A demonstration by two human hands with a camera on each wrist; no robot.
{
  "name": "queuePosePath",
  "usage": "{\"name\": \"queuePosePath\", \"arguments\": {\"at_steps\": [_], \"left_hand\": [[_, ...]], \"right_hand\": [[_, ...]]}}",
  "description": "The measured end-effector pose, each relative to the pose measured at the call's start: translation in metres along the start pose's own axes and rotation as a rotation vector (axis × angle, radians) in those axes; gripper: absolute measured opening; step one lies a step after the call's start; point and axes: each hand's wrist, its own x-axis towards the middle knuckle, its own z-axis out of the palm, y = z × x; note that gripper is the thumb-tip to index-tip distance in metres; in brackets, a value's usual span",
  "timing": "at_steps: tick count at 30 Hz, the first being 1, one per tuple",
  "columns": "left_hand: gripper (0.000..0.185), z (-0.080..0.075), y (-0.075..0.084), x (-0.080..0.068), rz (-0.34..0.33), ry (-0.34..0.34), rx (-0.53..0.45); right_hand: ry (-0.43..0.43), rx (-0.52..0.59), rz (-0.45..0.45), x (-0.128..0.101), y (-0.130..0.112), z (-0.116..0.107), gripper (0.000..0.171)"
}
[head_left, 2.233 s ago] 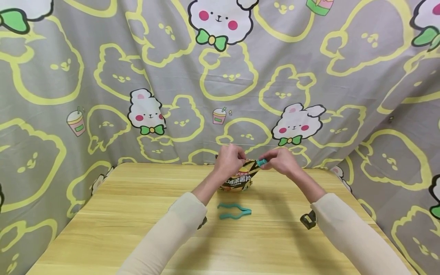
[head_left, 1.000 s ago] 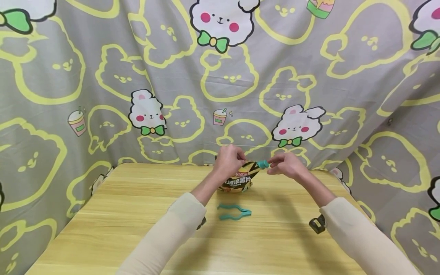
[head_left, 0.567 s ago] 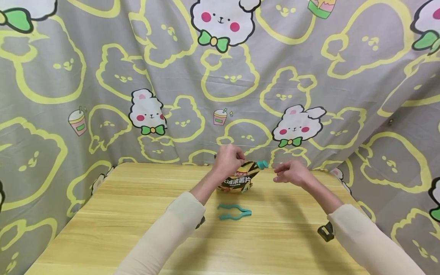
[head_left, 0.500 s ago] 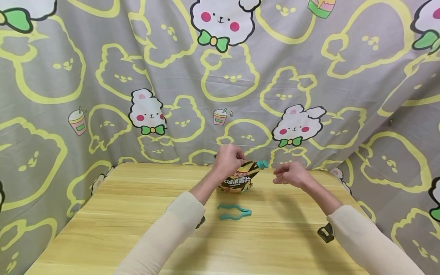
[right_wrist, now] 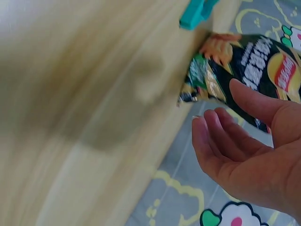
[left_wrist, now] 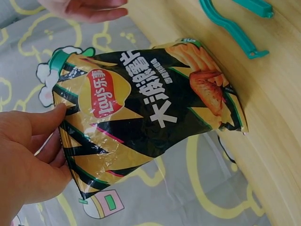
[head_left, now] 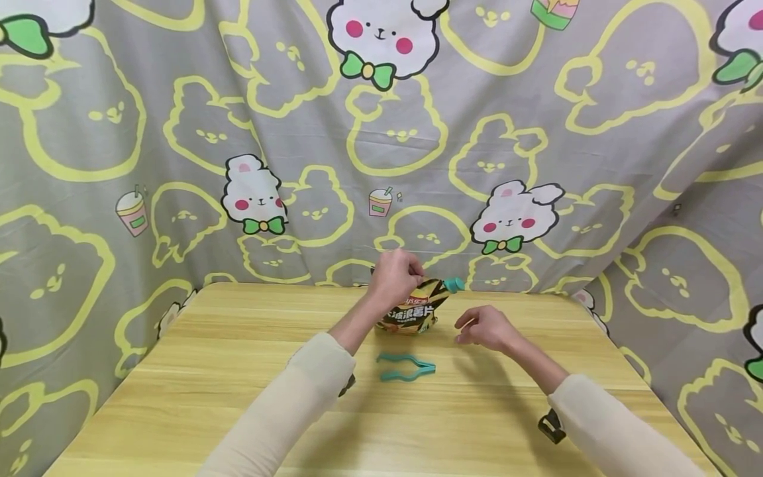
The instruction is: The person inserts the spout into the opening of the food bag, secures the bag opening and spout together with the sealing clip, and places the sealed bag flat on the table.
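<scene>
From the head cam, your left hand [head_left: 395,277] is pinching the top left corner of the chip bag [head_left: 415,309], which stands at the far middle of the counter [head_left: 197,371], with a teal clip [head_left: 454,285] already on its top right corner. Your right hand [head_left: 484,327] was at that clip a second ago; now it's let go and dropped low, fingers loose and empty, so that clip looks done. The second clip [head_left: 406,368] lies just near of the bag, with plenty of bare counter around it. Left wrist cam: your fingers [left_wrist: 35,123] grip the bag's [left_wrist: 146,113] folded top, and the curtain [left_wrist: 197,197] is right behind. Right wrist cam is blurry, but your palm [right_wrist: 254,155] is slack beside the bag [right_wrist: 254,66].
</scene>
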Motion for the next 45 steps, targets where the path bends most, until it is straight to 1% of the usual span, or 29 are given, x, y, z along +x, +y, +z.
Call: {"name": "queuePosePath", "arguments": {"at_steps": [5, 9, 13, 18, 21, 26, 30, 37, 45], "left_hand": [[0.007, 0.001, 0.0, 0.001, -0.01, -0.002, 0.003], [0.007, 0.002, -0.001, 0.002, -0.002, 0.0, 0.015], [0.007, 0.003, -0.001, 0.001, -0.004, 0.001, 0.027], [0.006, 0.002, 0.0, 0.001, -0.021, 0.002, 0.027], [0.006, 0.002, 0.0, 0.0, -0.019, 0.002, 0.023], [0.007, 0.002, 0.0, 0.001, -0.022, 0.001, 0.013], [0.007, 0.003, -0.001, 0.001, -0.013, 0.006, 0.013], [0.007, 0.003, -0.001, 0.0, -0.005, 0.007, 0.013], [0.007, 0.002, -0.002, -0.001, -0.003, 0.009, 0.001]], "right_hand": [[0.011, 0.039, 0.028, 0.0, -0.001, 0.02, 0.032], [0.04, 0.06, 0.013, -0.002, -0.004, 0.036, 0.029], [0.054, 0.081, -0.024, -0.003, -0.009, 0.049, 0.027], [0.025, 0.089, -0.074, -0.006, -0.013, 0.063, 0.025], [0.012, 0.079, -0.11, -0.008, -0.014, 0.07, 0.025], [-0.001, 0.062, -0.159, -0.009, -0.014, 0.079, 0.027], [-0.021, 0.081, -0.162, -0.009, -0.014, 0.082, 0.027], [-0.025, 0.094, -0.137, -0.009, -0.011, 0.086, 0.024], [0.017, 0.078, -0.1, -0.009, -0.007, 0.092, 0.019]]}}
